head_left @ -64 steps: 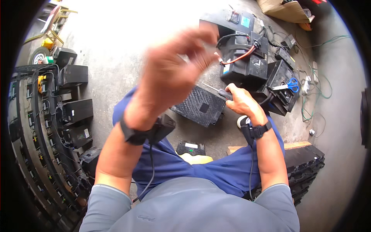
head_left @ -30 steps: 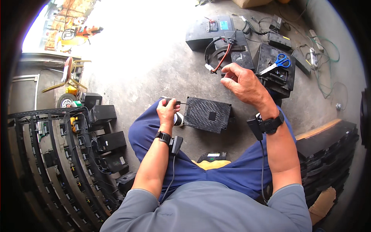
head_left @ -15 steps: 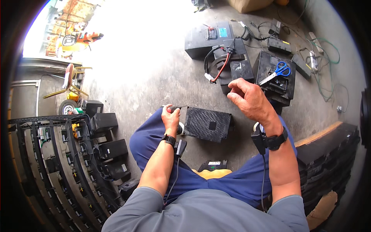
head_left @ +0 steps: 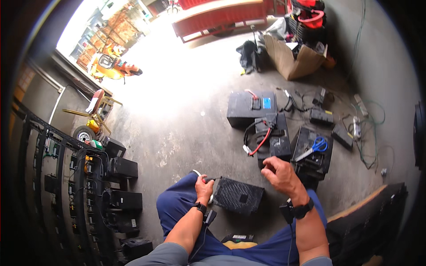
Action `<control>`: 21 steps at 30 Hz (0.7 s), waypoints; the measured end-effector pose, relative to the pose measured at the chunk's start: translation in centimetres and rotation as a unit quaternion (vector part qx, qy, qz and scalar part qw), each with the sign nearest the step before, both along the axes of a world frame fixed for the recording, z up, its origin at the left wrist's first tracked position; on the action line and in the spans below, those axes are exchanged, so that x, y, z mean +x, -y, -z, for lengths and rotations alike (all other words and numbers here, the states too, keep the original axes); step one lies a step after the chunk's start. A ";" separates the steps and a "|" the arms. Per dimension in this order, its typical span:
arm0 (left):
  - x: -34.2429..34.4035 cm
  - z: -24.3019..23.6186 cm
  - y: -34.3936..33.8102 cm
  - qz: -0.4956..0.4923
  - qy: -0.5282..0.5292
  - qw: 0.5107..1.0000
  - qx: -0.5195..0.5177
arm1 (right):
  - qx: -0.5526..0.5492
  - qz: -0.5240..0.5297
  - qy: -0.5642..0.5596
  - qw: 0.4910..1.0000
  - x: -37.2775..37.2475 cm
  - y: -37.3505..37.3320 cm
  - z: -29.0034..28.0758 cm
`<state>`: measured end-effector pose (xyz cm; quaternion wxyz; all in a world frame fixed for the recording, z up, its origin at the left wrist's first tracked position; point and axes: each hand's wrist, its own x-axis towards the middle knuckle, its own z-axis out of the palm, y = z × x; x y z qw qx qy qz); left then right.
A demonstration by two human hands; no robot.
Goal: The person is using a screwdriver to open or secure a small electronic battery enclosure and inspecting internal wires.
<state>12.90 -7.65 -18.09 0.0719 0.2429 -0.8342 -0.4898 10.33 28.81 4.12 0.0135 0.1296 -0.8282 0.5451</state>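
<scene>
A black box-shaped battery case (head_left: 237, 196) with a ribbed, textured top lies on the floor between my legs. At its left far corner my left hand (head_left: 204, 189) is closed round a small thing with a red part and a thin black piece reaching to the case; its kind is unclear. My right hand (head_left: 282, 177) hovers to the right of the case with fingers curled and thumb close to them; anything in the pinch is too small to make out. Beyond it, blue-handled scissors (head_left: 319, 144) lie on a black battery (head_left: 310, 133).
More black batteries (head_left: 237, 111) stand ahead, one with a red cable (head_left: 261, 142). Chargers (head_left: 321, 116) and a power strip (head_left: 356, 128) with cords lie at right. A rack (head_left: 82, 195) lines the left, near a chair (head_left: 98, 104). An open cardboard box (head_left: 295, 62) stands at the back.
The view has tilted up, bringing the cardboard box and a red cargo bed into sight. Both hands stay near the same things, with no clear change of grip.
</scene>
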 end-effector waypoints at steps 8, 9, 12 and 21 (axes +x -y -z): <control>-2.2 -4.0 -3.7 0.210 0.202 0.936 -0.200 | 0.023 0.004 0.016 1.000 0.3 0.3 0.2; -2.6 -4.4 -4.2 0.205 0.200 0.938 -0.196 | 0.026 -0.002 0.013 1.000 0.4 0.3 0.2; -3.4 -5.3 -4.8 0.233 0.249 0.908 -0.243 | 0.030 -0.005 0.027 0.999 0.4 0.4 0.0; -4.9 -6.5 -4.3 0.371 0.175 0.836 -0.365 | 0.027 -0.016 0.011 0.999 -0.4 1.7 0.1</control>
